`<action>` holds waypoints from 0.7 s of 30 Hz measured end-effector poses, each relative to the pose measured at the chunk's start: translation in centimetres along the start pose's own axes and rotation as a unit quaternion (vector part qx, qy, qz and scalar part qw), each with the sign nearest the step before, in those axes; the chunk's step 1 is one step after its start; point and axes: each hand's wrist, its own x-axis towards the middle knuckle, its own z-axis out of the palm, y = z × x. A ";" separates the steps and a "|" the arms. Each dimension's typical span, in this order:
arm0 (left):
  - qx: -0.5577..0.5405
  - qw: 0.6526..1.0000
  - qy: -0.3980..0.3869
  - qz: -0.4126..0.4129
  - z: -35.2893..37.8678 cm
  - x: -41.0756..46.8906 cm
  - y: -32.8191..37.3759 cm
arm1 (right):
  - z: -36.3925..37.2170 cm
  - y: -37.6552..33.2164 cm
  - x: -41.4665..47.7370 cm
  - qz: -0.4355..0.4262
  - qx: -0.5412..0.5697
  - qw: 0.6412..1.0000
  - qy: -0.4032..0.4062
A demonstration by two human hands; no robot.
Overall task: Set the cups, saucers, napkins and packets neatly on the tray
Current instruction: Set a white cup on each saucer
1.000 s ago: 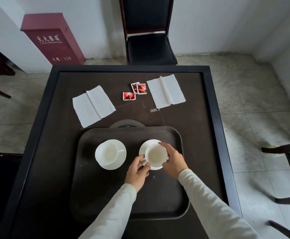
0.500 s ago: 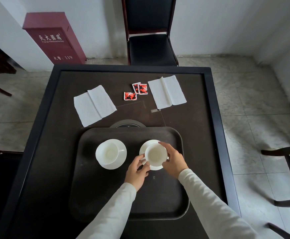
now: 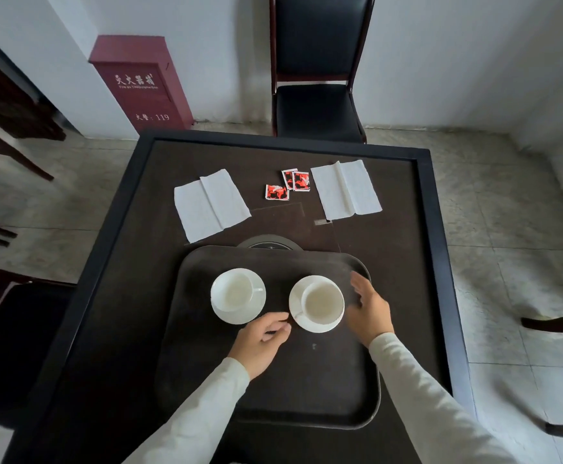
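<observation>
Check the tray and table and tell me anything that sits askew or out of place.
The right cup sits off-centre on its saucer, leaving a wider white margin at the lower left. Both napkins lie skewed and the three red packets are scattered, all on the table beyond the tray. Nothing looks spilled or broken.

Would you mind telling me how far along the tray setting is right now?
Done: both cups sit on saucers on the tray, the left cup and the right cup. In hand: nothing; the left hand is beside the right saucer, and the right hand is open next to it. Left: two napkins and three packets remain on the table.
</observation>
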 end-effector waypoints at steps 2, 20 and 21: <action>-0.003 0.999 0.014 0.031 -2.3 -1.5 -0.4 | -0.4 -1.3 -0.2 -0.015 -0.012 0.999 0.037; 0.279 0.926 0.215 0.135 -27.7 7.9 4.2 | 10.5 -17.6 4.3 -0.137 -0.076 0.986 0.053; 0.304 0.919 0.206 0.141 -28.2 9.0 4.5 | 11.7 -18.3 4.7 -0.133 -0.077 0.987 0.048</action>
